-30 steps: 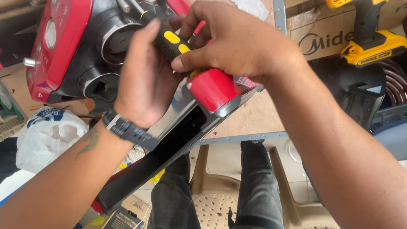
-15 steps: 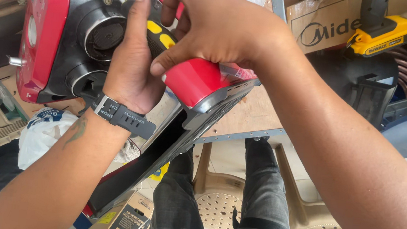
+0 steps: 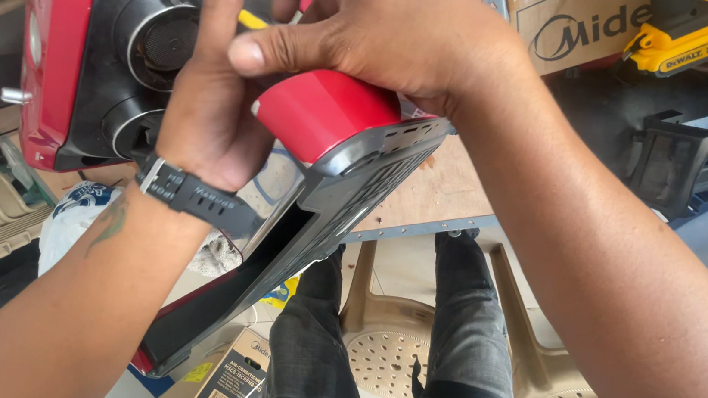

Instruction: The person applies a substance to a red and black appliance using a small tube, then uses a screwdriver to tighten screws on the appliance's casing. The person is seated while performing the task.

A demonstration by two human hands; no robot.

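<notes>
Fingers [image 3: 299,47] of the right hand [image 3: 387,38] are pinched narrow on something small with a yellow bit [image 3: 253,19], right against the red and black appliance [image 3: 91,52]. Can't tell exactly what it is. Left hand [image 3: 210,116], wearing a black wristwatch [image 3: 190,196], is pressed flat on the housing with fingers stretched out, gripping nothing. The appliance sits tilted, half off the wooden tabletop [image 3: 437,190], over the lap. My guess: if that bracing hand slips, the whole thing slides off the edge.
</notes>
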